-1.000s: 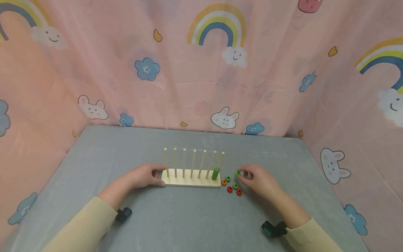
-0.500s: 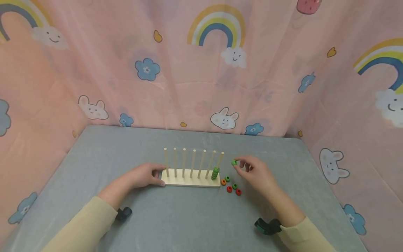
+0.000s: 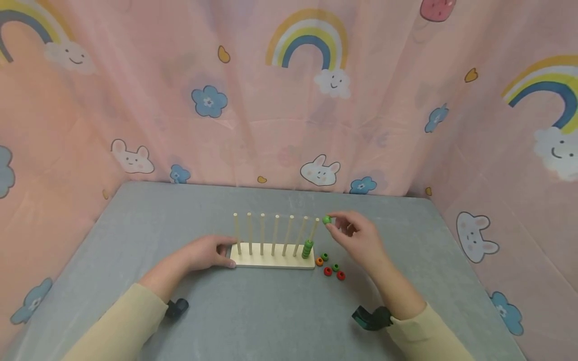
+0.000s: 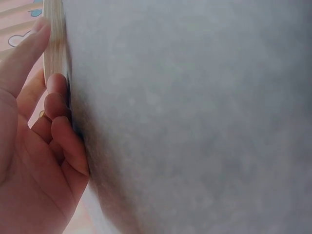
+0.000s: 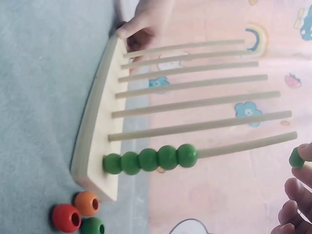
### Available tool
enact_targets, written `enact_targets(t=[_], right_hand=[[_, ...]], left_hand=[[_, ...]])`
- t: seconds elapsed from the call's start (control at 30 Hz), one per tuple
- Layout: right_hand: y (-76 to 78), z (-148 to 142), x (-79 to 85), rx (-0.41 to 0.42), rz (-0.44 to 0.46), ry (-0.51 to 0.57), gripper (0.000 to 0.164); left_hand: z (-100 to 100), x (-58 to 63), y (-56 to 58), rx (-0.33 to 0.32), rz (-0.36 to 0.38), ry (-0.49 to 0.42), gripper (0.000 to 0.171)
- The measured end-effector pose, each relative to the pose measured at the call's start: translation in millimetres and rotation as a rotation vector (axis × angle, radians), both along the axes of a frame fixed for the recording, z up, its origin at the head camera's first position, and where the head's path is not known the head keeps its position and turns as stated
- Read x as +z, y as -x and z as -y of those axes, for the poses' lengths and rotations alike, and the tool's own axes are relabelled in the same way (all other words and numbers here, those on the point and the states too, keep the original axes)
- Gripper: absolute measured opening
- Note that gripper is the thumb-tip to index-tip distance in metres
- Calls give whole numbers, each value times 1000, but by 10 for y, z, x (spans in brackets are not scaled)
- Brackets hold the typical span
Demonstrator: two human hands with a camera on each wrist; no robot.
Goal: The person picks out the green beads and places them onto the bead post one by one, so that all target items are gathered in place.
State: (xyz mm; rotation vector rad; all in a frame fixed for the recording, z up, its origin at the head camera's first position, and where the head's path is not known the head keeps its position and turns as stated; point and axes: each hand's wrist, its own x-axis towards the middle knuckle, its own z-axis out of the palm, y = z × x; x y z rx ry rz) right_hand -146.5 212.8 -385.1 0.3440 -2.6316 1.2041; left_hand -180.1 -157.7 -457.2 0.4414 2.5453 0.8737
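A pale wooden peg board (image 3: 271, 261) with a row of upright pegs stands on the table. Several green beads (image 5: 148, 160) are stacked at the foot of its rightmost peg (image 5: 248, 145); the other pegs are bare. My left hand (image 3: 205, 253) grips the board's left end between thumb and fingers, and in the left wrist view the thumb lies along the wooden edge (image 4: 56, 48). Between thumb and index finger, my right hand (image 3: 358, 235) pinches a green bead (image 3: 327, 219) just right of the rightmost peg's tip.
Loose beads lie by the board's right end: an orange bead (image 3: 319, 261), two green beads (image 3: 324, 256) and two red beads (image 3: 340, 276). A pink patterned curtain (image 3: 253, 135) hangs behind the grey table (image 3: 253, 316) and at both sides.
My right hand has lifted the green bead off the table and carried it up and left to the top of the rightmost peg. The left hand keeps its grip on the board.
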Motion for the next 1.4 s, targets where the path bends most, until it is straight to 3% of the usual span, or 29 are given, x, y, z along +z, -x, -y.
enact_targets(t=[0.33, 0.73, 1.13, 1.4], right_hand=[[28, 99, 57, 21, -53, 42, 19], [39, 191, 80, 58, -39, 29, 18], [37, 203, 54, 67, -47, 11, 17], [27, 180, -55, 78, 9, 0, 20]], left_hand=[[24, -24, 11, 4, -2, -9, 68], [20, -13, 7, -6, 1, -21, 67], [2, -13, 0, 0, 6, -21, 67], [-2, -2, -3, 7, 13, -18, 67]])
